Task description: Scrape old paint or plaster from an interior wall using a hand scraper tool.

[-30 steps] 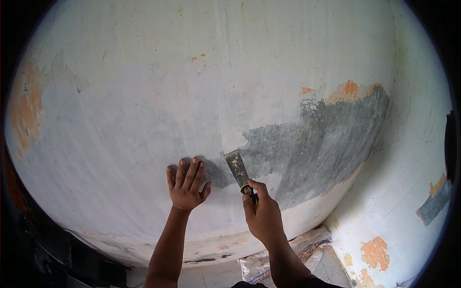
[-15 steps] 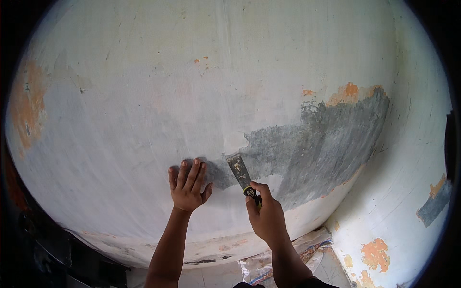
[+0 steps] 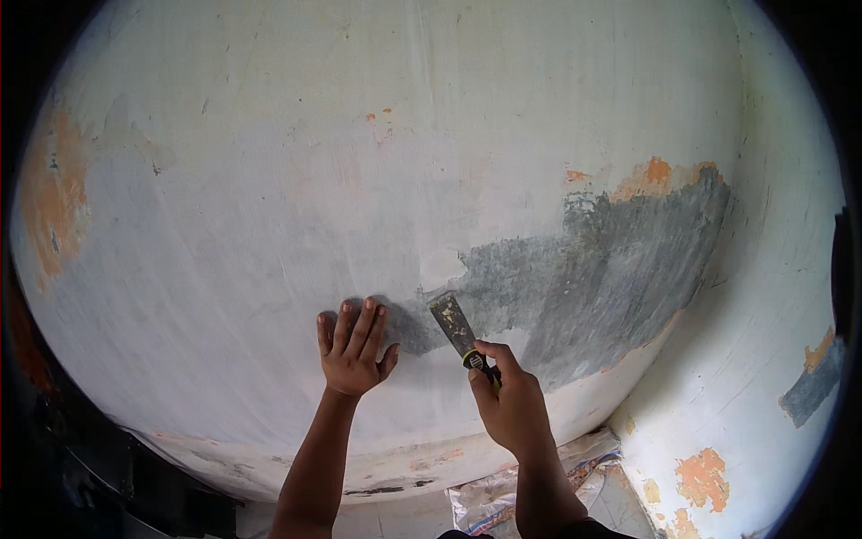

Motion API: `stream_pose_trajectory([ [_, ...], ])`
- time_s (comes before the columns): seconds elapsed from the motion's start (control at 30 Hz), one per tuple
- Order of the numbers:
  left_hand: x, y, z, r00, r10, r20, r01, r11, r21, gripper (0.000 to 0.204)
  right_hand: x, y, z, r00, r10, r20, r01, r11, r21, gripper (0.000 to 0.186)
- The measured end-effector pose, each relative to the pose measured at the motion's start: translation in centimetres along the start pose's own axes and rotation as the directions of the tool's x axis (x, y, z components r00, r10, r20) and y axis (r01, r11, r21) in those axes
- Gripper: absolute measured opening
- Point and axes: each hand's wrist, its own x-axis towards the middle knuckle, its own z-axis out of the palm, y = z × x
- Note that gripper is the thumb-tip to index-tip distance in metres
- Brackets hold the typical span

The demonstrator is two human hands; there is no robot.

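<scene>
My left hand [image 3: 353,352] lies against the wall [image 3: 242,359] with its fingers spread, holding nothing. In my right hand [image 3: 510,397] is a paint scraper [image 3: 454,325], gripped by its black and yellow handle. The scraper's flat blade is speckled with pale residue and points up and to the left. Its tip is at the wall, beside the left end of a bare grey patch [image 3: 593,287]; whether it touches I cannot tell. Just above the tip is a small pale area of coating [image 3: 442,267] at the edge of the grey.
Orange patches [image 3: 654,176] border the grey area above. A side wall [image 3: 763,269] meets this one at the right, with its own peeled spots [image 3: 702,478]. At the wall's foot a plastic sheet [image 3: 485,497] lies on the tiled floor [image 3: 395,516]. Dark objects [image 3: 162,490] stand lower left.
My right hand and the scraper have shifted slightly right and down, the blade tip moving a little to the right. My left hand stays in the same place on the wall.
</scene>
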Motion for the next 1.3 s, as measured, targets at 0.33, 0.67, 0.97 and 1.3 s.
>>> stream_pose_trajectory([
  [0.33,-0.2,-0.1,0.1,1.0,0.002,-0.001,-0.002,1.0,-0.017,0.05,0.3,0.2,0.5,0.998,-0.05,-0.029,0.05,0.999,-0.01,0.033],
  [0.67,-0.1,0.0,0.2,1.0,0.0,0.0,0.0,1.0,0.006,0.05,0.3,1.8,1.4,0.989,-0.124,-0.084,0.119,0.991,-0.062,0.034],
  [0.97,-0.2,-0.1,0.2,1.0,-0.004,0.005,0.004,1.0,-0.001,0.049,0.0,1.5,0.4,0.993,-0.109,-0.037,0.107,0.993,-0.05,0.034],
  [1.3,-0.2,-0.1,0.0,1.0,0.005,0.005,-0.005,1.0,-0.002,0.051,0.2,0.7,0.6,0.989,-0.115,-0.089,0.112,0.993,-0.039,0.033],
])
